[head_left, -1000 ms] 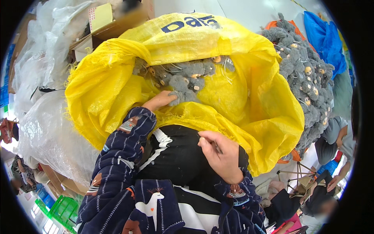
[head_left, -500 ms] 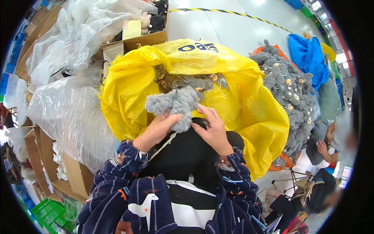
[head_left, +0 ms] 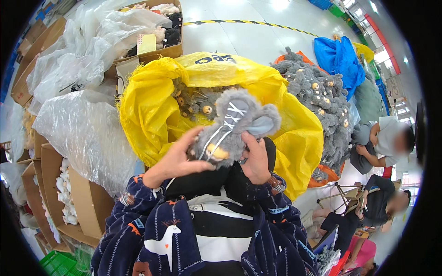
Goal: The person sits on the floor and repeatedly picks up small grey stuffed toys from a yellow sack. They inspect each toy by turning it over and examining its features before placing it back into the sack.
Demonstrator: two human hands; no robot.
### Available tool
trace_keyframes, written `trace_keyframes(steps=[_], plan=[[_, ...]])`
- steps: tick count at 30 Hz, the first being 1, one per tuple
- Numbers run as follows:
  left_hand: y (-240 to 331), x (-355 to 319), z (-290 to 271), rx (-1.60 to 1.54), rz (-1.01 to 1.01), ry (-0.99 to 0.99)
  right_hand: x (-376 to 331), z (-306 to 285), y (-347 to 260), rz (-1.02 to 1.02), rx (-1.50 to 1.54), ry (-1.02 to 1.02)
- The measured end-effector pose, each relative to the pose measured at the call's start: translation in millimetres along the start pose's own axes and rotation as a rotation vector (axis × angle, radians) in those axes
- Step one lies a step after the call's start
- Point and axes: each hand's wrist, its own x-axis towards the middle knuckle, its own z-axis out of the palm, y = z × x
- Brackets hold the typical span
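A grey plush animal head (head_left: pixel 225 133) is held between my hands over my lap, in front of the open yellow sack. It has long lined ears, a tan muzzle and white laces criss-crossed on one ear. My right hand (head_left: pixel 256 160) grips its lower right side, thumb on the front near the ear base. At its left edge, my left hand (head_left: pixel 178 158) curves around it, thumb low and fingers higher; the fingertips are partly hidden. Similar grey plush heads (head_left: pixel 202 102) with tan muzzles lie inside the yellow sack (head_left: pixel 299 138).
On the right, more grey plush pieces (head_left: pixel 317 92) are heaped beside a blue sack (head_left: pixel 340 64). Clear plastic (head_left: pixel 83 133) and cardboard boxes (head_left: pixel 87 202) of plush toys line the left. Two seated people (head_left: pixel 380 142) are at the right, with another partly visible below.
The plush head has been turned so its muzzle, laces and ear linings show. It has moved slightly right, and my left hand has spread around its left edge. The view has shifted a little.
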Motion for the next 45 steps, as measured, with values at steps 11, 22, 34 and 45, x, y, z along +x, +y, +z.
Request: trace_keyframes(steps=[11,22,34,45], plan=[[-29.5,-12.9,41.7,-0.230,-0.317,-0.219,0.3,-52.2,34.6,-0.530,-0.688,-0.056],[-33.6,-13.8,36.4,-0.329,-0.365,0.062,-52.9,-46.6,33.1,-0.597,-1.126,-0.285],[-36.9,-12.7,-13.0,0.153,-0.260,0.058,-32.3,-60.5,55.1,-0.141,-0.602,-0.073],[-39.6,-38.5,12.8,-0.189,-0.513,-0.192,-30.2,-63.9,62.8,-0.098,-0.514,-0.023]])
